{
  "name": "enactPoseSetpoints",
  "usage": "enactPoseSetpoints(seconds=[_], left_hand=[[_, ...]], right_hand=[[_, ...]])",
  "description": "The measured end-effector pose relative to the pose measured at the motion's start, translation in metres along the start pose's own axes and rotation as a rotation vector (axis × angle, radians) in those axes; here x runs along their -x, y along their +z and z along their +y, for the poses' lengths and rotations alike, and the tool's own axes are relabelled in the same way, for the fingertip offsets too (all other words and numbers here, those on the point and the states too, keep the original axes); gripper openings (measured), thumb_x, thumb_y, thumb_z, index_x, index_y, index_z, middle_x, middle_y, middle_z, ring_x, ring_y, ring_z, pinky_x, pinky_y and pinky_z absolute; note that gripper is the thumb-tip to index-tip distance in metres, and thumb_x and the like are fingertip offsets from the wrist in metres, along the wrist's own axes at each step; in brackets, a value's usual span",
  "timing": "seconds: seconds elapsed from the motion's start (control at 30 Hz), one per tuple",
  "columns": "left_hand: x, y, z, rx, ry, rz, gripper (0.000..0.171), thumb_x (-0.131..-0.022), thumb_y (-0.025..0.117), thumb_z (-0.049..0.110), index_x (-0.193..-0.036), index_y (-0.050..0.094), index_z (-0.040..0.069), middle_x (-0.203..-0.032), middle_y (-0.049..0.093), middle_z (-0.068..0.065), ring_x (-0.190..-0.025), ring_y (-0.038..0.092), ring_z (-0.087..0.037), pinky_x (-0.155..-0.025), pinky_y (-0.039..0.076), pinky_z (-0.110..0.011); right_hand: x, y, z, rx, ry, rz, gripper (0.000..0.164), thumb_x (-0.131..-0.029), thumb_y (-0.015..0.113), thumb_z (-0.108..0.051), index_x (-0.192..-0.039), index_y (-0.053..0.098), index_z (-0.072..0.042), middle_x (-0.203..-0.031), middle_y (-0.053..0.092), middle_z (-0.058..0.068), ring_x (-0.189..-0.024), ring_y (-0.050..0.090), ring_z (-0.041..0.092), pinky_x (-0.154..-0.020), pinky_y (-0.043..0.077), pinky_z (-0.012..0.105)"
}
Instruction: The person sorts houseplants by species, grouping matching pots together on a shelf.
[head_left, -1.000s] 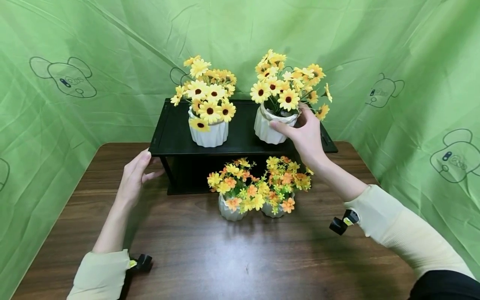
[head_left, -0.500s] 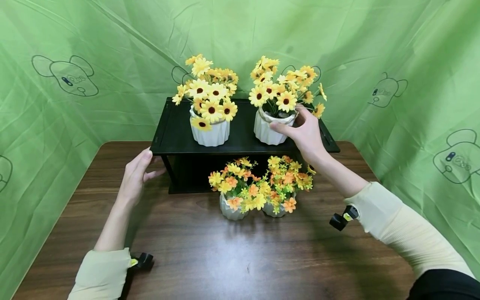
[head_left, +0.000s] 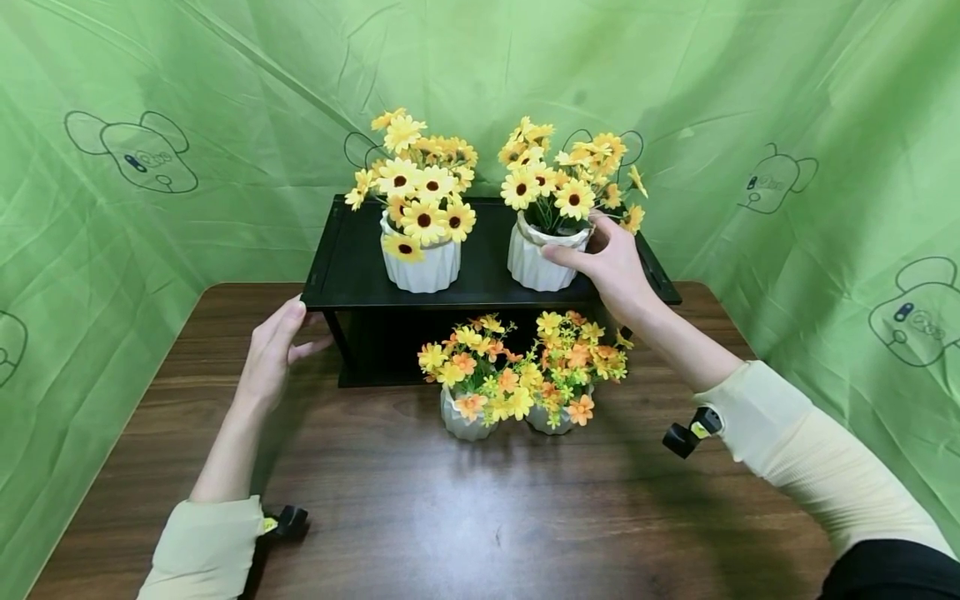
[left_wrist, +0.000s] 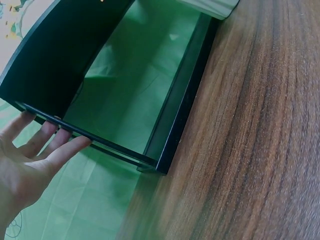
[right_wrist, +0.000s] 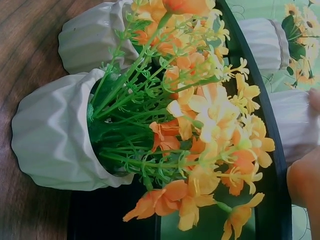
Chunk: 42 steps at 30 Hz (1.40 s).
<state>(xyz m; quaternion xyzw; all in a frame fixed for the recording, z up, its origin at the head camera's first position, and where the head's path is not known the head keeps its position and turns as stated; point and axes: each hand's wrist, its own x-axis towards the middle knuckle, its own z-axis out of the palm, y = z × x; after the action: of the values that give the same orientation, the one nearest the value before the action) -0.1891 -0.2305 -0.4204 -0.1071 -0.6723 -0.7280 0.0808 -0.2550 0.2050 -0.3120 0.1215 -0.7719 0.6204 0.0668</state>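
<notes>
My right hand (head_left: 618, 262) holds a white ribbed flowerpot (head_left: 542, 260) of yellow daisies by its rim, thumb at the front, other fingers partly hidden behind. The pot stands upright on the right part of a black shelf's top board (head_left: 483, 283). A similar daisy pot (head_left: 422, 265) stands to its left on the same board. With fairly straight, spread fingers, my left hand (head_left: 268, 350) touches the shelf's left side; in the left wrist view its fingertips rest against the side bar (left_wrist: 110, 146).
Two smaller white pots of orange and yellow flowers, a left pot (head_left: 467, 421) and a right pot (head_left: 551, 421), stand close together before the shelf's lower opening. Beneath is a brown wooden table (head_left: 420, 517). Green cloth (head_left: 247, 225) hangs around the back and sides.
The right daisy pot has turned and shifted slightly in my right hand, its blossoms moving a little left. My left hand keeps its place at the shelf's side.
</notes>
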Motion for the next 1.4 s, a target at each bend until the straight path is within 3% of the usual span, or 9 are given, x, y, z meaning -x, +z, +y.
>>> enactPoseSetpoints(seconds=[0.13, 0.4, 0.57, 0.67, 0.77, 0.97, 1.23, 1.4], left_hand=[[0.000, 0.000, 0.000, 0.009, 0.003, -0.003, 0.043, -0.111, 0.047, 0.029, -0.146, 0.057, 0.007, -0.133, 0.065, 0.007, -0.118, 0.063, -0.014, -0.088, 0.065, -0.026], [0.000, 0.000, 0.000, 0.003, 0.001, -0.001, 0.042, -0.111, 0.047, 0.030, -0.145, 0.057, 0.008, -0.135, 0.064, 0.006, -0.118, 0.063, -0.014, -0.088, 0.065, -0.027], [-0.001, -0.001, 0.001, -0.004, 0.001, 0.001, 0.043, -0.111, 0.047, 0.030, -0.146, 0.057, 0.008, -0.134, 0.065, 0.006, -0.118, 0.062, -0.015, -0.088, 0.065, -0.026], [0.000, -0.001, 0.001, -0.003, 0.001, -0.002, 0.043, -0.111, 0.047, 0.030, -0.146, 0.057, 0.007, -0.133, 0.065, 0.007, -0.118, 0.062, -0.015, -0.088, 0.065, -0.026], [0.000, -0.001, 0.001, -0.006, 0.000, -0.002, 0.043, -0.111, 0.047, 0.030, -0.146, 0.057, 0.007, -0.133, 0.065, 0.006, -0.118, 0.062, -0.015, -0.088, 0.065, -0.026], [0.000, 0.000, 0.000, -0.014, -0.010, 0.001, 0.044, -0.111, 0.047, 0.031, -0.146, 0.057, 0.008, -0.134, 0.064, 0.007, -0.118, 0.062, -0.014, -0.089, 0.065, -0.027], [-0.001, 0.001, 0.001, -0.015, -0.005, 0.000, 0.044, -0.110, 0.047, 0.032, -0.145, 0.057, 0.007, -0.131, 0.066, 0.006, -0.118, 0.063, -0.016, -0.088, 0.065, -0.028], [0.000, -0.001, 0.000, -0.018, -0.005, 0.000, 0.044, -0.110, 0.047, 0.032, -0.146, 0.057, 0.007, -0.131, 0.066, 0.007, -0.118, 0.063, -0.016, -0.088, 0.065, -0.027]], right_hand=[[0.000, -0.001, 0.000, -0.007, 0.010, -0.019, 0.046, -0.085, 0.086, -0.025, -0.123, 0.063, -0.012, -0.107, 0.070, -0.001, -0.096, 0.063, 0.013, -0.079, 0.055, 0.021], [0.003, -0.005, -0.005, 0.138, 0.023, -0.048, 0.060, -0.085, 0.085, -0.036, -0.137, 0.057, -0.024, -0.120, 0.068, -0.004, -0.101, 0.062, 0.013, -0.078, 0.053, 0.022], [0.010, -0.010, -0.009, 0.190, 0.061, -0.040, 0.072, -0.085, 0.084, -0.043, -0.147, 0.050, -0.027, -0.136, 0.064, 0.000, -0.120, 0.062, 0.014, -0.097, 0.055, 0.026], [0.017, -0.016, -0.010, 0.238, 0.114, -0.024, 0.084, -0.086, 0.082, -0.048, -0.156, 0.041, -0.028, -0.148, 0.058, 0.001, -0.134, 0.056, 0.015, -0.114, 0.049, 0.035], [0.027, -0.023, -0.010, 0.222, 0.136, -0.018, 0.089, -0.087, 0.082, -0.044, -0.160, 0.035, -0.025, -0.156, 0.052, 0.005, -0.142, 0.052, 0.020, -0.121, 0.045, 0.040], [0.051, -0.034, -0.003, 0.129, 0.036, 0.004, 0.072, -0.091, 0.081, -0.022, -0.154, 0.048, -0.017, -0.150, 0.058, 0.013, -0.136, 0.059, 0.024, -0.108, 0.054, 0.021], [0.080, -0.044, 0.008, -0.046, -0.200, 0.028, 0.048, -0.091, 0.073, 0.003, -0.138, 0.060, 0.002, -0.129, 0.070, 0.013, -0.118, 0.069, 0.021, -0.102, 0.058, 0.025], [0.092, -0.046, 0.016, -0.164, -0.293, 0.073, 0.040, -0.090, 0.069, 0.013, -0.129, 0.060, 0.015, -0.116, 0.074, 0.017, -0.106, 0.073, 0.022, -0.096, 0.061, 0.025]])
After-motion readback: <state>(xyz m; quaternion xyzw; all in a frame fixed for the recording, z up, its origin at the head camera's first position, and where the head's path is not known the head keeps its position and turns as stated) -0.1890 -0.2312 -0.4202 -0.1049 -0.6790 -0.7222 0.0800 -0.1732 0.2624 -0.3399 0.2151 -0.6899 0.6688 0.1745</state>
